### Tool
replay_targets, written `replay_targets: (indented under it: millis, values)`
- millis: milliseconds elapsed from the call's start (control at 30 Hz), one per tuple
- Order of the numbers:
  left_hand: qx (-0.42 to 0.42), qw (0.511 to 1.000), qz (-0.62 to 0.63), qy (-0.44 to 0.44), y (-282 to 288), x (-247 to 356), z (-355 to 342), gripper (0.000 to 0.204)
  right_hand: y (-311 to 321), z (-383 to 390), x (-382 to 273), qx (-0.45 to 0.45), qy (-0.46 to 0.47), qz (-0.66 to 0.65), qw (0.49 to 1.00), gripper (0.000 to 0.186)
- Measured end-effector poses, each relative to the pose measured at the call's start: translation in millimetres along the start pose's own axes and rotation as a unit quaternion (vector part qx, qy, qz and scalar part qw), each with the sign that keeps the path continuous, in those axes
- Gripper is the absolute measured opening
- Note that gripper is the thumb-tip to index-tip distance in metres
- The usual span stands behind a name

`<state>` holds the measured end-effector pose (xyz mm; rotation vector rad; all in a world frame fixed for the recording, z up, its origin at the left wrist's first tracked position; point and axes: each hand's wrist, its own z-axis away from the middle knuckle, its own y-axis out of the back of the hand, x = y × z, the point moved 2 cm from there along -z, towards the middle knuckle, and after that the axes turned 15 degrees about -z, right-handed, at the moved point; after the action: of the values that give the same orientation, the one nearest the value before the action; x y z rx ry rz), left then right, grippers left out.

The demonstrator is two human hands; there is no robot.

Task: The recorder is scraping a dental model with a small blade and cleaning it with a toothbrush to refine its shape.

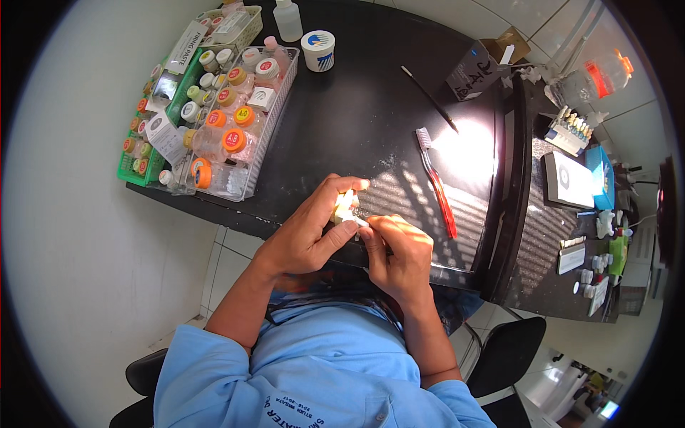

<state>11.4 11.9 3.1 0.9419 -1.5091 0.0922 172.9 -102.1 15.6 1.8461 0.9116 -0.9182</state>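
Note:
Near the front edge of the black table, my left hand point(314, 227) is closed round a small pale yellow block point(344, 205) that resembles a dental cast. Its thumb and fingers cover much of the block. Close against it, my right hand point(399, 250) pinches a small white piece point(362, 222) between thumb and forefinger. That piece meets the left thumb tip; its exact kind is too small to make out. A red-handled toothbrush point(437, 187) lies to the right of both hands.
On the left stand a white basket point(270, 132) and a green basket point(132, 171), full of capped jars. A white tub point(318, 51) and a bottle point(288, 21) stand at the back. A thin brush point(428, 96) lies near a dark box point(471, 71). A side counter point(528, 246) carries supplies.

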Motion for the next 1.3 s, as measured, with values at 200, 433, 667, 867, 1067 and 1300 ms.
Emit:
replay_targets:
  millis: [200, 433, 667, 867, 1067, 1300]
  values:
    - [0.007, 1.0, 0.0, -0.002, 0.9, -0.4, -0.3, 0.051, -0.2, 0.2, 1.1, 0.009, 0.005, 0.004, 1.0, 0.014]
    - [-0.002, 1.0, -0.019, 0.004, 0.3, 0.7, -1.0, 0.052, -1.0, 0.0, 4.3, 0.021, 0.02, -0.003, 1.0, 0.014]
    - [0.002, 1.0, 0.001, 0.009, 1.8, 0.1, 0.0, 0.058, 0.4, -0.1, -0.8, 0.003, 0.001, 0.002, 1.0, 0.012]
    - [-0.011, 0.999, 0.013, 0.032, 1.0, 0.0, 0.4, 0.05, 0.0, -0.2, 1.2, 0.012, 0.013, -0.002, 1.0, 0.012]
    - [0.01, 1.0, -0.011, -0.009, 0.2, 0.5, -3.5, 0.036, 0.1, -0.5, 2.4, 0.011, 0.007, -0.01, 1.0, 0.012]
    - [0.022, 1.0, 0.0, -0.016, -2.5, -1.5, -3.6, 0.03, -4.1, 0.0, 6.8, 0.046, 0.03, -0.023, 0.998, 0.009]
